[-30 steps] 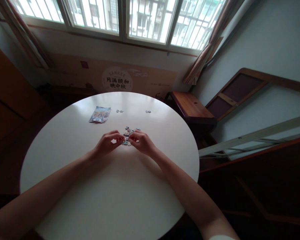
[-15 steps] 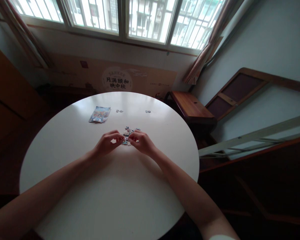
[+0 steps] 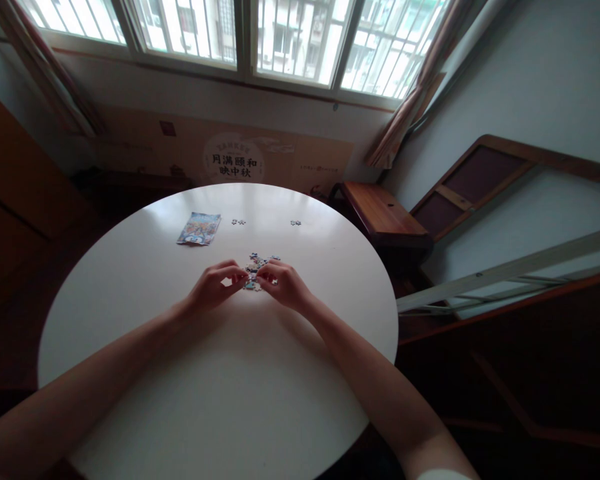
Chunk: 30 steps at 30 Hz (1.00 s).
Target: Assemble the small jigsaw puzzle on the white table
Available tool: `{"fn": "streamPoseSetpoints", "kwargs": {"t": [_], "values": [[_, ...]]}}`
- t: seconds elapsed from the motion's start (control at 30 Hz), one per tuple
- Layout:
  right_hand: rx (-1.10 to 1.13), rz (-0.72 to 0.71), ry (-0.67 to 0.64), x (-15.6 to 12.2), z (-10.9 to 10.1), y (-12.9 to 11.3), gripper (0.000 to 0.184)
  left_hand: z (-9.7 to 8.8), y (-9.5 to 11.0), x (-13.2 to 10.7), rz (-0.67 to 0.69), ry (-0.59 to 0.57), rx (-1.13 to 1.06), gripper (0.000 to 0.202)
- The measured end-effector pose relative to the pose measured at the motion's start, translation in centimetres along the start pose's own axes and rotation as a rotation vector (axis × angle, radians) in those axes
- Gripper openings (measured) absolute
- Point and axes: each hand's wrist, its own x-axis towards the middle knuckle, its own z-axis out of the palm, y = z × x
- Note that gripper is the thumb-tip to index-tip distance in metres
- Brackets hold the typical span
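Observation:
A small cluster of jigsaw puzzle pieces (image 3: pixel 256 265) lies near the middle of a round white table (image 3: pixel 220 373). My left hand (image 3: pixel 214 287) and my right hand (image 3: pixel 284 285) rest on the table on either side of the cluster. Both hands have curled fingers, and the fingertips pinch at pieces at the cluster's near edge. Just which pieces they hold is too small to make out. A colourful picture card (image 3: pixel 199 229) lies flat further back on the left.
Two loose puzzle pieces, one (image 3: pixel 239 222) and another (image 3: pixel 295 223), lie near the table's far side. A wooden bench (image 3: pixel 383 215) stands at the right beyond the table. A folded wooden frame (image 3: pixel 485 180) leans on the right wall. Windows run along the back.

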Motion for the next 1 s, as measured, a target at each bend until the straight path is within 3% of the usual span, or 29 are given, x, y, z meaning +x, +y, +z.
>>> {"fn": "streamPoseSetpoints", "kwargs": {"t": [1.0], "values": [[-0.003,-0.012,0.002,0.01,0.01,0.18,0.007,0.03,-0.1,0.03,0.005,0.008,0.008,0.011]]}}
